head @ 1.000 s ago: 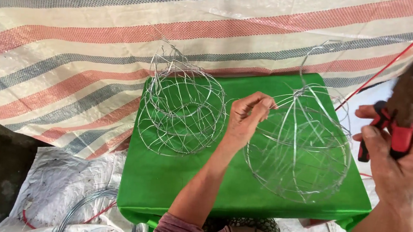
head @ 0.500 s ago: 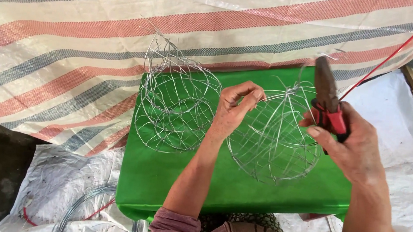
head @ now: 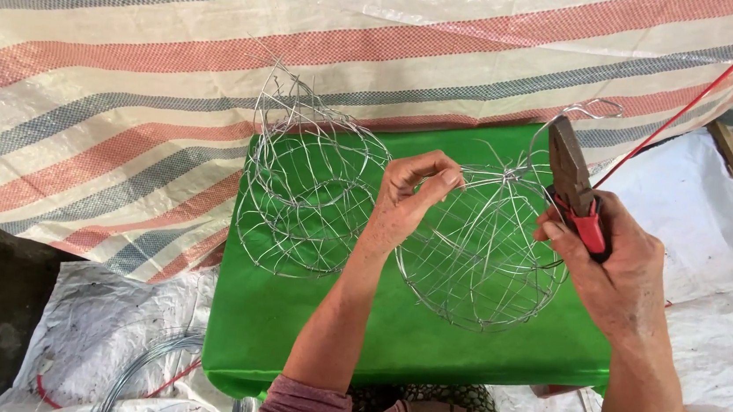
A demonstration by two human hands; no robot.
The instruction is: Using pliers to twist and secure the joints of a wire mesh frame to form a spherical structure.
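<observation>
Two round wire frames stand on a green board (head: 390, 341). My left hand (head: 409, 196) pinches the top wires of the right-hand wire frame (head: 483, 243), fingers closed on them. My right hand (head: 613, 267) grips red-handled pliers (head: 573, 184), jaws pointing up beside that frame's right rim. The left-hand wire frame (head: 311, 188), with loose wire ends sticking up, stands untouched to the left of my left hand.
A striped red, blue and white tarpaulin (head: 156, 82) lies behind and to the left of the board. White plastic sheeting (head: 713, 289) covers the ground on the right and below. A coil of wire (head: 145, 368) lies at the lower left. A red cord (head: 704, 90) runs toward the upper right.
My right hand with the pliers has come in from the right edge toward the right-hand frame and now sits against its rim. My left hand stays on the frame's top wires.
</observation>
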